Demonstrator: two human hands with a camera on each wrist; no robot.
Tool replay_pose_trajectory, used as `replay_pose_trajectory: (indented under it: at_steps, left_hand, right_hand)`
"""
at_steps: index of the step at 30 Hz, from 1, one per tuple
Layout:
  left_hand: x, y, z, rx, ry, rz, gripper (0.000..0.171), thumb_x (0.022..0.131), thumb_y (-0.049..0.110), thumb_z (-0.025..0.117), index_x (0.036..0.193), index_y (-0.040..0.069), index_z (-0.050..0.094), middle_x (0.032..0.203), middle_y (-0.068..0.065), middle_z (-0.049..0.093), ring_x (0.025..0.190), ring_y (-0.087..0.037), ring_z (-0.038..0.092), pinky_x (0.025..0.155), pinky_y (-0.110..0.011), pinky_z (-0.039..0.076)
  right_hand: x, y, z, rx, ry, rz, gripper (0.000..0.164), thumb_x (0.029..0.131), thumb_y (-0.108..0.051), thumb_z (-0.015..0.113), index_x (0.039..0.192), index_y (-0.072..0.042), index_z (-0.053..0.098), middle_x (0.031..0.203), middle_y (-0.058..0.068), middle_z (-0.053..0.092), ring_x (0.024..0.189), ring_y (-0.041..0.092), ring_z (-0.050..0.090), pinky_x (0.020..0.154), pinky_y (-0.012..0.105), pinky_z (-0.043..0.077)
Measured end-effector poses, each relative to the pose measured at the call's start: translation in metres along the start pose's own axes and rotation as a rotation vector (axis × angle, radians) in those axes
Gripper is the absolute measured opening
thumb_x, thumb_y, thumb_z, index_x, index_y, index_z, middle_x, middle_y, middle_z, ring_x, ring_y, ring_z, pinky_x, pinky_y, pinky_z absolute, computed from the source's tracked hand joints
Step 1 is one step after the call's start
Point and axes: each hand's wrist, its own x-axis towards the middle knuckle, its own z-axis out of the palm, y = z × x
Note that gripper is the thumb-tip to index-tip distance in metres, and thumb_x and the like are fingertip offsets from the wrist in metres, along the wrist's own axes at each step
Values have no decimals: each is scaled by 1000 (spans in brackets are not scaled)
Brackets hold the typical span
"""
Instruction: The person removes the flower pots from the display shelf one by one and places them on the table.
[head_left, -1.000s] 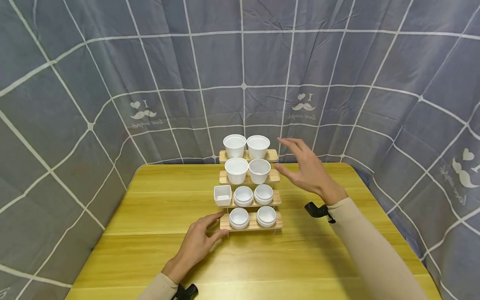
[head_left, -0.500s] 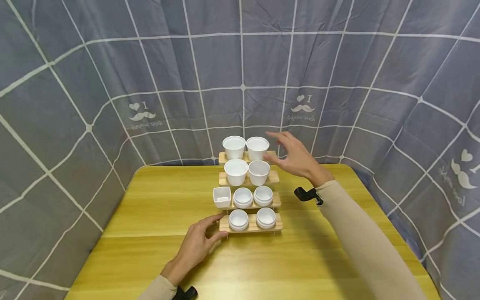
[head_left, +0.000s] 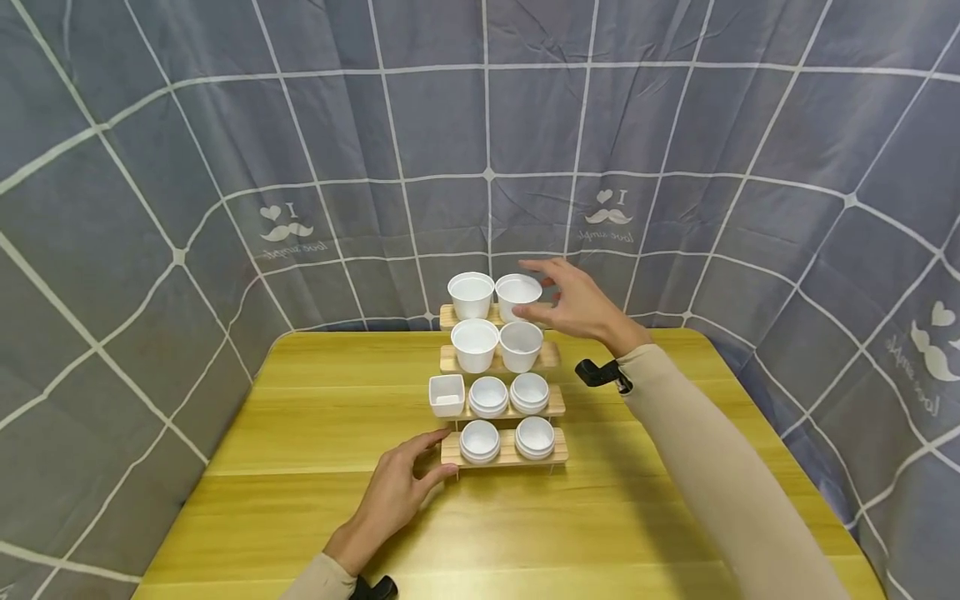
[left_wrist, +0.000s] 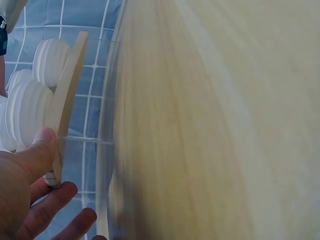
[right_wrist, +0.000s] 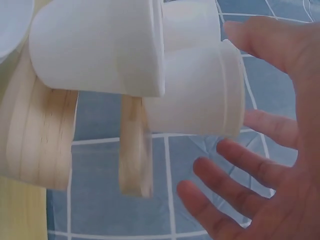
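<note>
A stand of stepped wooden planks (head_left: 507, 450) on thin clear legs bears white cups and bowls. My left hand (head_left: 390, 487) pinches the left end of the lowest plank (left_wrist: 70, 92), thumb in front and a finger behind. My right hand (head_left: 581, 304) is at the top-right white cup (head_left: 516, 293), thumb and fingers spread around its rim. In the right wrist view, the fingers look spread beside this cup (right_wrist: 200, 95); any contact is unclear. Left of it stands another deep cup (head_left: 471, 296).
One step lower stand two more deep cups (head_left: 475, 346). Beneath them are a square bowl (head_left: 447, 397) and two round bowls (head_left: 488, 398); the lowest plank carries two round bowls (head_left: 480, 442). A wooden table (head_left: 315, 400) lies below, and a grey checked curtain (head_left: 435, 125) encloses it.
My right hand has moved left, from beside the stand to the top-right cup. My left hand has kept its place at the lowest plank.
</note>
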Motion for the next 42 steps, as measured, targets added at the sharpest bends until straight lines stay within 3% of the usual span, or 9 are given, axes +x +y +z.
replay_pose_trajectory:
  at_steps: [11, 20, 35, 42]
  left_hand:
    - [0, 0, 4, -7, 4, 7, 56, 101, 32, 93, 151, 13, 77, 152, -13, 80, 139, -40, 79, 119, -59, 60]
    - [-3, 1, 5, -42, 13, 1, 55, 99, 27, 95, 150, 14, 78, 148, -14, 82, 125, -36, 85, 110, -55, 66]
    - [0, 1, 3, -105, -4, -2, 58, 97, 15, 96, 151, 7, 76, 146, -18, 82, 120, -36, 86, 103, -46, 70]
    - [3, 3, 1, -63, 11, 14, 57, 96, 15, 98, 149, 4, 79, 141, -18, 84, 116, -32, 86, 99, -43, 71]
  right_hand:
    - [5, 1, 8, 18, -5, 24, 85, 103, -46, 89, 176, -19, 54, 170, 16, 60, 128, 41, 72, 104, 55, 64]
    - [8, 5, 17, 12, 18, 5, 81, 104, -43, 88, 174, -14, 56, 160, 20, 67, 113, 39, 80, 102, 54, 65]
    - [11, 5, 20, 29, 35, -3, 77, 105, -41, 89, 171, -15, 59, 153, 18, 70, 109, 34, 79, 100, 51, 64]
    - [14, 4, 19, 16, 36, -15, 76, 105, -38, 88, 171, -13, 59, 155, 20, 70, 110, 35, 79, 101, 52, 64]
